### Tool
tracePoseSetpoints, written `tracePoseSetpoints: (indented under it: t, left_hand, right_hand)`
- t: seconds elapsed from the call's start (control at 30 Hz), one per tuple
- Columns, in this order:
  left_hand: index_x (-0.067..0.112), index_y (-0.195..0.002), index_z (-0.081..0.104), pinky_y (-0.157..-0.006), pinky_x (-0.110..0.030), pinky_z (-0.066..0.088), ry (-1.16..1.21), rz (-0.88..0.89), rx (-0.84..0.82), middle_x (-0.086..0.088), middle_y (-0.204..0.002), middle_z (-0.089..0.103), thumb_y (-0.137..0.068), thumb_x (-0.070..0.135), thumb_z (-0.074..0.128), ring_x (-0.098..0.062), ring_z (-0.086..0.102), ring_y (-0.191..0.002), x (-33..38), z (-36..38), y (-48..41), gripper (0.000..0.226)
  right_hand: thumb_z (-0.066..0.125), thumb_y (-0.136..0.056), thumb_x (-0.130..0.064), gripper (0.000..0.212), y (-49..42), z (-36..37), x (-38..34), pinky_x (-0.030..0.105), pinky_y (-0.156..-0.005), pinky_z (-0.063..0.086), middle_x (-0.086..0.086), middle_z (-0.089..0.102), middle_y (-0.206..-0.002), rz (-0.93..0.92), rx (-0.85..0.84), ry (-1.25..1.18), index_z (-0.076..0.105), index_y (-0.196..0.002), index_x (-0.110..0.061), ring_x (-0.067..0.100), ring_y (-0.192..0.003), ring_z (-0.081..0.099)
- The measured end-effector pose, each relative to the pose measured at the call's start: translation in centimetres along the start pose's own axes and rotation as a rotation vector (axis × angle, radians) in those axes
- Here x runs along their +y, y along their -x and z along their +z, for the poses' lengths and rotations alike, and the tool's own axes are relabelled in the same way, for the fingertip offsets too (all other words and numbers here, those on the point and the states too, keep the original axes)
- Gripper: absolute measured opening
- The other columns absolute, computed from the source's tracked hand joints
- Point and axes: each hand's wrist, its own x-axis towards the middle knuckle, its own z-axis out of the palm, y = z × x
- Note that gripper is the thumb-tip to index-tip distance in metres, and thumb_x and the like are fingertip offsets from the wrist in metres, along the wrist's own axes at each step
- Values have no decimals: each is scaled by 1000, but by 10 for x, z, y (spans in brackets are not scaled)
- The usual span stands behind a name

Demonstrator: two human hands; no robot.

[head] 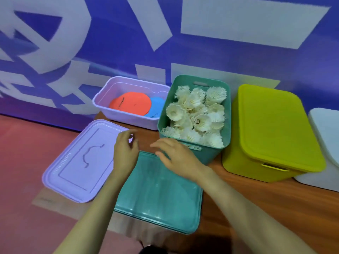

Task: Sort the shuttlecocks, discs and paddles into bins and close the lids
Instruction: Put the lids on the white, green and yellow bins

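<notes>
**Shuttlecocks binned, teal lid off**

Shuttlecocks [196,116] are piled in the open teal bin [207,154] on the table [256,198]. Teal lid [159,195] lies flat just in front of it. Right hand [176,156] is over the lid's far edge, fingers straight and relaxed, gripping nothing; it is blurred, so contact is unclear. Left hand [125,149] is at the near corner of the purple lid [80,162], fingers loosely curled and empty. Purple bin [102,107], left of the teal one, is open and holds an orange disc [131,103] and a blue disc [156,109]. Yellow-green bin [271,129], right of the teal one, has its lid on.
</notes>
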Motion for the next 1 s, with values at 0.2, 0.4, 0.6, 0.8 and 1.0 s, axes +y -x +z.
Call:
tracePoseSetpoints:
  t: [0.2, 0.4, 0.6, 0.8, 1.0]
  left_hand:
    - [3, -130, 49, -100, -38, 36, -446, -345, -470, -21, -132, 42, -84, 6, 54, -38, 44, -119, -93, -14, 39, 46]
    - [-7, -118, 54, -89, -37, 40, -418, -256, -472, -26, -124, 45, -75, 7, 49, -40, 47, -110, -105, -20, 72, 45]
    - [2, -124, 46, -81, -42, 40, -564, -239, -444, -25, -117, 50, -79, -4, 44, -39, 49, -101, -108, -8, 69, 46]
    - [7, -104, 39, -67, -38, 32, -556, -248, -482, -23, -108, 48, -86, -3, 35, -34, 46, -81, -100, -8, 54, 20]
    - [4, -104, 45, -74, -38, 38, -370, -346, -452, -16, -104, 56, -83, -4, 43, -35, 53, -90, -95, -18, 40, 22]
  right_hand:
    - [55, -92, -30, 64, -7, 82, 20, 40, -115, 20, 10, 19, -153, 366, -592, 154, 24, -146, -14, 26, -142, 15]
    - [57, -88, -44, 85, 24, 112, 39, 59, -114, 8, -7, -20, -156, 541, -817, 166, 0, -150, -34, 25, -143, -19]
    - [60, -86, -46, 87, 45, 110, 48, 59, -114, 3, -10, -19, -156, 564, -740, 119, 2, -149, -35, 22, -143, -22]
    - [59, -87, -45, 82, 47, 103, 48, 58, -114, 0, -9, -15, -157, 630, -696, 29, 8, -150, -34, 21, -144, -19]
    - [60, -87, -45, 77, 50, 98, 46, 51, -117, 3, -4, -4, -159, 626, -612, -24, 19, -149, -28, 21, -145, -9]
